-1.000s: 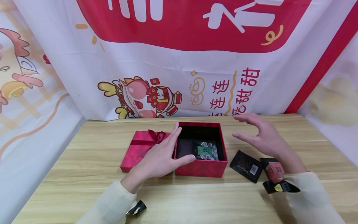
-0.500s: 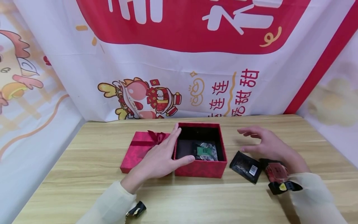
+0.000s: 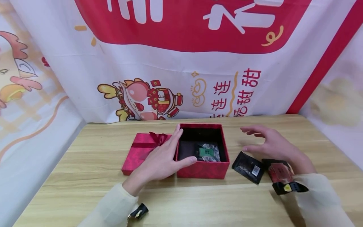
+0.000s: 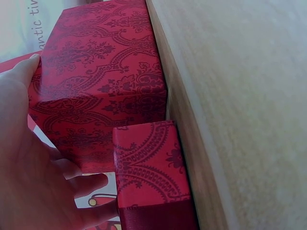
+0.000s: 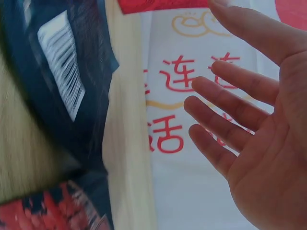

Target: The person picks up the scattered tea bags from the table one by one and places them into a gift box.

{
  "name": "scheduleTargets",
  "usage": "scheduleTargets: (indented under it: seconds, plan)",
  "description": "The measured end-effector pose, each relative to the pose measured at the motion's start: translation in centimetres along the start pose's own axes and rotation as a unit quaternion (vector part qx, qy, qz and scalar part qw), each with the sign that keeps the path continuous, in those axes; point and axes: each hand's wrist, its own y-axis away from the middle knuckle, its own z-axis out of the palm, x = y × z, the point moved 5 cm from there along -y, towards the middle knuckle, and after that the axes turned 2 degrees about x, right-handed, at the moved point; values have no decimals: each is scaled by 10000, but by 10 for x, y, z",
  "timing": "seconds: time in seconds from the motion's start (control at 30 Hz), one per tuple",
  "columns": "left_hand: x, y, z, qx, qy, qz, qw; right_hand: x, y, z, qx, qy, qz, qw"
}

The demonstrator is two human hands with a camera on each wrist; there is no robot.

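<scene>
A red patterned gift box (image 3: 202, 170) stands uncovered on the table, with a black inside. In it lies a clear-and-black sachet with a green label (image 3: 206, 152). My left hand (image 3: 161, 159) rests along the box's left side, fingers extended and thumb at the front rim; the left wrist view shows its palm beside the box wall (image 4: 100, 62). My right hand (image 3: 269, 143) hovers right of the box, holding nothing, its fingers loosely bent and apart from the thumb. Below it lie a black sachet with a barcode (image 3: 249, 167) and a red-and-black sachet (image 3: 279, 172), partly covered by the wrist strap.
The red lid with a dark ribbon bow (image 3: 141, 149) lies left of the box, partly behind my left hand. A white printed cloth (image 3: 158, 60) hangs at the wooden table's (image 3: 85, 176) back edge. Dark straps circle both wrists.
My right hand has lowered slightly toward the sachets over the first half second, its fingers drawing a little closer together. The left hand, box, lid and sachets stay in place.
</scene>
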Motion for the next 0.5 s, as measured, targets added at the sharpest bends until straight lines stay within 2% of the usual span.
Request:
scheduleTargets:
  seconds: [0.23, 0.5]
  plan:
    - [-2, 1, -1, 15, 67, -9, 10000, -10, 0, 6, -270, 81, -60, 9996]
    - [-1, 1, 0, 27, 87, 3, 10000, -1, 17, 20, -856, 180, 214, 9959]
